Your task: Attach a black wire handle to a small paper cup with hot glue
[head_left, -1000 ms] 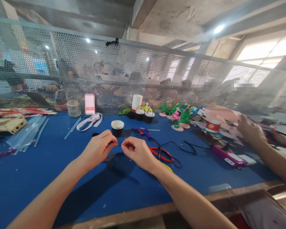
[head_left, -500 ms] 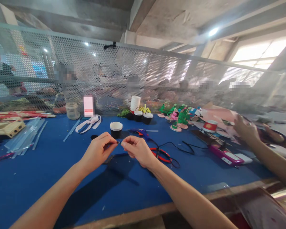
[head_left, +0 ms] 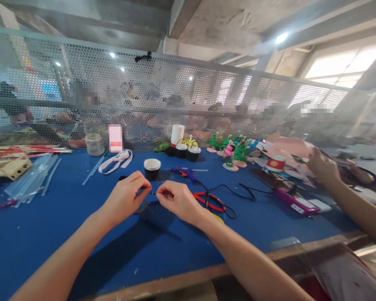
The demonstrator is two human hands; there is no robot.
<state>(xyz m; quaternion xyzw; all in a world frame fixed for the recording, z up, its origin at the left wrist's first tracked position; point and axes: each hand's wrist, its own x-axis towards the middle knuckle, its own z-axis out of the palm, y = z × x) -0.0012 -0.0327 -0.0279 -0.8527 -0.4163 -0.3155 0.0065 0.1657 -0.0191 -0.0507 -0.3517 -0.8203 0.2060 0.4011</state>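
One wire (head_left: 153, 193) between two hands (head_left: 153, 200)

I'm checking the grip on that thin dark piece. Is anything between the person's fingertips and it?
Nothing visible. The left hand and right hand both pinch the thin dark piece directly, above the blue table. The black cup stands behind, apart.

It was a craft workshop: a long blue tabletop (head_left: 50, 225) carried glue sticks (head_left: 31, 179), a glue gun (head_left: 183, 172), and paper ornaments (head_left: 238, 152) behind perforated mesh (head_left: 207, 92).
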